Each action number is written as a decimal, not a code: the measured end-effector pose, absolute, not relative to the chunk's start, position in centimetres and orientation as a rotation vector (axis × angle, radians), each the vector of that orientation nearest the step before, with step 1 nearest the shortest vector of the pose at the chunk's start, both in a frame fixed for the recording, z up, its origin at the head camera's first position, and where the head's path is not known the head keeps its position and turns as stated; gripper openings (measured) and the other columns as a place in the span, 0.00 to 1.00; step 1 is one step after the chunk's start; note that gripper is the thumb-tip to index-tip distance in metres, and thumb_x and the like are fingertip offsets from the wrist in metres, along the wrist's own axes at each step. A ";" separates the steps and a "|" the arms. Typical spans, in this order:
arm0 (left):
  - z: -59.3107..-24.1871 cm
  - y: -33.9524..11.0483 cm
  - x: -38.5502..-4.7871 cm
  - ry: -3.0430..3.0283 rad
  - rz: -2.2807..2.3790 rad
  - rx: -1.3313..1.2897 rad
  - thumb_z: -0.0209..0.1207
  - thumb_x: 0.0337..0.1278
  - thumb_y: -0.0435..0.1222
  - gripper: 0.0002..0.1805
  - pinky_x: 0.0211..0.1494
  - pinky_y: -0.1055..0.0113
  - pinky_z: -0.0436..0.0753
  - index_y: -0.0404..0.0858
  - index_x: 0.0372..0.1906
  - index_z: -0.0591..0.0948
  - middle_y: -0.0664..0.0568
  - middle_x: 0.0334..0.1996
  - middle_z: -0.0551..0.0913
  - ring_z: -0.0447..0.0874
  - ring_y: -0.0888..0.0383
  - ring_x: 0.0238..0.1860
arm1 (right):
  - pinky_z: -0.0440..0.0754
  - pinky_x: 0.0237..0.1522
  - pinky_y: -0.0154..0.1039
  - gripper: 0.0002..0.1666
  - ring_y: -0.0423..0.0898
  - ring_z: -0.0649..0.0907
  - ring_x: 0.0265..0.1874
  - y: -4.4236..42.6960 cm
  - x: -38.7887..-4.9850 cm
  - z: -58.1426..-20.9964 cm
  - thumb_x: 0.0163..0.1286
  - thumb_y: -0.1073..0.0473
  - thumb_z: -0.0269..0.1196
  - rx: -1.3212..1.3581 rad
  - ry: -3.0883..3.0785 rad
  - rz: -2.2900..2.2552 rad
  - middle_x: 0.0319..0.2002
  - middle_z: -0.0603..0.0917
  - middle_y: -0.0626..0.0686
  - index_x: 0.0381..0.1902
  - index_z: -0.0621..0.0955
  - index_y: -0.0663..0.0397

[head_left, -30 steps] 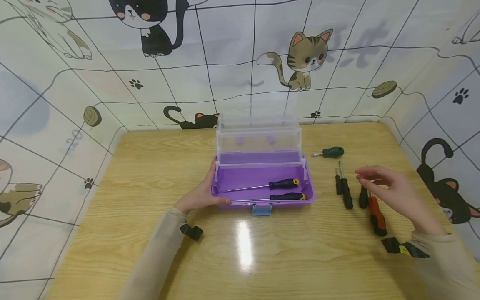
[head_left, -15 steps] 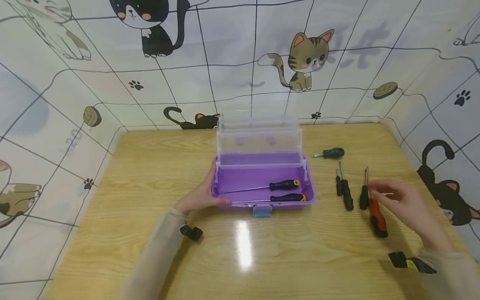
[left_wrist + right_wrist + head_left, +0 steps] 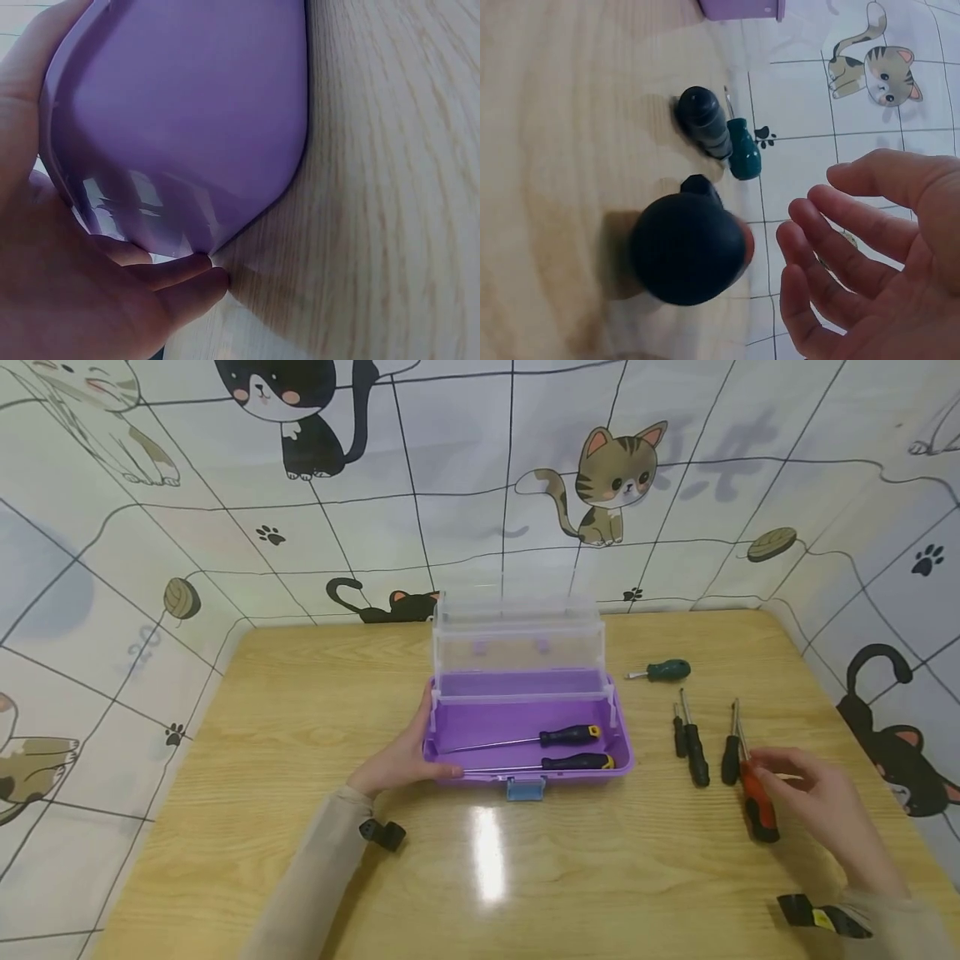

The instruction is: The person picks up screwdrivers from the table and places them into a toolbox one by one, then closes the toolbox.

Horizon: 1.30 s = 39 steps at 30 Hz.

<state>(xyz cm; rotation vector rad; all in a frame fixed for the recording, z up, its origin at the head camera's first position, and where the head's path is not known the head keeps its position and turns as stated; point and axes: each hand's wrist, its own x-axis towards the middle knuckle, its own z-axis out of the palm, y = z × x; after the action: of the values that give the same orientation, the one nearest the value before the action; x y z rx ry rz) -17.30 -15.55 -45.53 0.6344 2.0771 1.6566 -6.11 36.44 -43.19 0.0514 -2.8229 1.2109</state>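
My left hand (image 3: 396, 767) grips the left end of a purple toolbox (image 3: 487, 720), thumb on its front rim. In the left wrist view the fingers wrap round the purple end wall (image 3: 195, 97). The clear lid (image 3: 517, 647) stands raised. Inside lie two black-and-yellow screwdrivers (image 3: 577, 762). My right hand (image 3: 817, 802) hovers beside a red-and-black screwdriver (image 3: 759, 806). In the right wrist view its fingers (image 3: 855, 259) are parted and hold nothing, apart from the screwdriver's round black handle end (image 3: 686, 251).
Left of the red screwdriver lie a black one (image 3: 731, 758), a longer black one (image 3: 696, 756) and a small black one (image 3: 679, 737). A short green screwdriver (image 3: 667, 671) lies farther back. A cat-patterned backdrop (image 3: 465, 527) borders the wooden table (image 3: 300, 710).
My right hand has moved slightly down and right, from above the black and red screwdrivers to beside the red handle. The left hand and toolbox stay put.
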 end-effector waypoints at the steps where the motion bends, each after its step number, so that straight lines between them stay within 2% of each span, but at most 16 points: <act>1: -45.5 -15.5 -17.3 2.084 1.654 0.638 0.74 0.37 0.27 0.76 0.71 0.44 0.49 0.54 0.74 0.25 0.50 0.76 0.29 0.41 0.44 0.73 | 0.73 0.37 0.17 0.20 0.20 0.73 0.42 36.5 -6.0 -43.3 0.70 0.62 0.61 0.049 -2.817 1.218 0.44 0.76 0.26 0.55 0.77 0.69; 9: -45.3 -15.6 -16.9 2.132 1.621 0.608 0.75 0.39 0.31 0.75 0.72 0.48 0.46 0.64 0.73 0.26 0.54 0.76 0.29 0.38 0.50 0.74 | 0.71 0.36 0.16 0.23 0.20 0.72 0.41 37.1 -5.3 -44.4 0.70 0.61 0.61 -0.047 -2.815 1.261 0.46 0.73 0.23 0.60 0.74 0.66; 17: -44.9 -15.5 -17.3 2.118 1.631 0.634 0.75 0.39 0.31 0.75 0.72 0.47 0.47 0.59 0.74 0.26 0.55 0.76 0.28 0.38 0.50 0.74 | 0.69 0.34 0.16 0.29 0.19 0.70 0.41 37.0 -4.7 -45.3 0.69 0.61 0.62 -0.163 -2.785 1.247 0.47 0.68 0.22 0.64 0.69 0.66; 19: -44.8 -15.5 -17.3 2.123 1.627 0.635 0.76 0.38 0.32 0.75 0.72 0.47 0.47 0.58 0.75 0.26 0.57 0.76 0.29 0.38 0.51 0.74 | 0.70 0.33 0.16 0.31 0.18 0.69 0.39 36.8 -4.5 -45.5 0.69 0.61 0.62 -0.193 -2.790 1.245 0.48 0.71 0.30 0.65 0.67 0.68; 22: -44.8 -15.5 -17.1 2.134 1.612 0.648 0.76 0.38 0.33 0.75 0.72 0.47 0.47 0.57 0.75 0.26 0.55 0.76 0.29 0.38 0.50 0.74 | 0.70 0.30 0.18 0.36 0.16 0.65 0.37 36.5 -4.1 -45.5 0.69 0.59 0.62 -0.268 -2.846 1.211 0.52 0.75 0.51 0.67 0.62 0.72; 24: -45.2 -15.5 -17.1 2.130 1.625 0.668 0.76 0.37 0.33 0.75 0.72 0.46 0.47 0.58 0.75 0.26 0.55 0.76 0.29 0.38 0.49 0.74 | 0.70 0.28 0.19 0.39 0.15 0.63 0.36 36.4 -4.0 -45.5 0.69 0.57 0.62 -0.321 -2.891 1.203 0.53 0.71 0.69 0.67 0.59 0.75; 25: -45.1 -15.5 -17.1 2.126 1.635 0.674 0.76 0.37 0.33 0.75 0.72 0.47 0.47 0.58 0.75 0.26 0.55 0.76 0.29 0.39 0.49 0.74 | 0.70 0.27 0.20 0.40 0.15 0.62 0.35 36.3 -4.1 -45.5 0.70 0.57 0.61 -0.338 -2.916 1.206 0.55 0.68 0.74 0.68 0.58 0.76; 26: -45.1 -15.6 -17.1 2.123 1.642 0.677 0.76 0.37 0.33 0.75 0.72 0.46 0.47 0.57 0.75 0.26 0.55 0.76 0.29 0.39 0.48 0.74 | 0.70 0.27 0.20 0.40 0.16 0.63 0.35 36.2 -4.2 -45.6 0.70 0.57 0.61 -0.346 -2.931 1.202 0.55 0.68 0.75 0.67 0.57 0.76; 28: -45.1 -15.6 -17.1 2.129 1.645 0.687 0.76 0.37 0.33 0.76 0.72 0.47 0.47 0.56 0.75 0.25 0.55 0.76 0.28 0.39 0.49 0.74 | 0.70 0.27 0.21 0.40 0.26 0.73 0.38 36.1 -4.4 -45.7 0.70 0.57 0.61 -0.346 -2.964 1.206 0.55 0.67 0.78 0.67 0.56 0.78; 30: -45.1 -15.6 -17.1 2.137 1.638 0.686 0.76 0.37 0.33 0.76 0.72 0.48 0.46 0.56 0.75 0.25 0.56 0.76 0.29 0.38 0.50 0.74 | 0.70 0.26 0.21 0.41 0.46 0.80 0.42 36.0 -4.5 -45.9 0.70 0.57 0.61 -0.345 -3.003 1.184 0.55 0.67 0.79 0.67 0.56 0.79; 32: -45.2 -15.6 -17.2 2.148 1.628 0.686 0.76 0.37 0.34 0.76 0.72 0.48 0.45 0.57 0.74 0.25 0.56 0.76 0.28 0.36 0.51 0.74 | 0.68 0.26 0.21 0.42 0.64 0.77 0.46 35.9 -4.6 -46.1 0.70 0.55 0.62 -0.358 -3.025 1.156 0.55 0.67 0.80 0.67 0.56 0.79; 33: -45.2 -15.6 -17.2 2.153 1.623 0.683 0.76 0.37 0.34 0.76 0.72 0.48 0.45 0.58 0.74 0.25 0.56 0.76 0.28 0.36 0.51 0.74 | 0.68 0.26 0.21 0.43 0.64 0.77 0.46 35.9 -4.6 -46.2 0.70 0.54 0.62 -0.372 -3.026 1.144 0.55 0.67 0.80 0.67 0.57 0.79; 35: -45.3 -15.6 -17.2 2.158 1.614 0.673 0.76 0.37 0.35 0.76 0.72 0.49 0.44 0.60 0.74 0.25 0.57 0.76 0.27 0.35 0.52 0.75 | 0.68 0.26 0.21 0.43 0.44 0.80 0.41 36.0 -4.6 -46.2 0.69 0.52 0.62 -0.405 -3.021 1.127 0.55 0.68 0.79 0.66 0.58 0.79; 36: -45.3 -15.6 -17.2 2.160 1.610 0.669 0.76 0.38 0.35 0.76 0.72 0.49 0.43 0.61 0.74 0.25 0.57 0.75 0.27 0.34 0.52 0.75 | 0.68 0.26 0.21 0.42 0.34 0.78 0.37 36.1 -4.6 -46.2 0.69 0.52 0.62 -0.413 -3.017 1.123 0.55 0.69 0.79 0.66 0.59 0.79; 37: -45.3 -15.6 -17.2 2.162 1.607 0.668 0.76 0.38 0.35 0.76 0.72 0.48 0.43 0.62 0.73 0.25 0.56 0.75 0.26 0.33 0.52 0.75 | 0.69 0.26 0.22 0.42 0.26 0.74 0.34 36.1 -4.7 -46.2 0.69 0.52 0.63 -0.416 -3.015 1.113 0.55 0.70 0.78 0.65 0.61 0.79; 39: -45.2 -15.6 -17.2 2.164 1.602 0.665 0.76 0.38 0.35 0.76 0.72 0.48 0.43 0.61 0.73 0.25 0.57 0.75 0.26 0.32 0.52 0.75 | 0.70 0.26 0.23 0.41 0.16 0.65 0.30 36.1 -4.7 -46.2 0.67 0.52 0.65 -0.408 -3.021 1.086 0.53 0.72 0.78 0.63 0.63 0.78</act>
<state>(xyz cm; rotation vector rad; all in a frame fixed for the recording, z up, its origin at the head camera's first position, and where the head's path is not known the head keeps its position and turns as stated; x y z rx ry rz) -17.16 -15.64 -45.22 0.6653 2.1640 1.6020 -4.74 36.07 -46.21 -0.4076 -3.0211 1.0856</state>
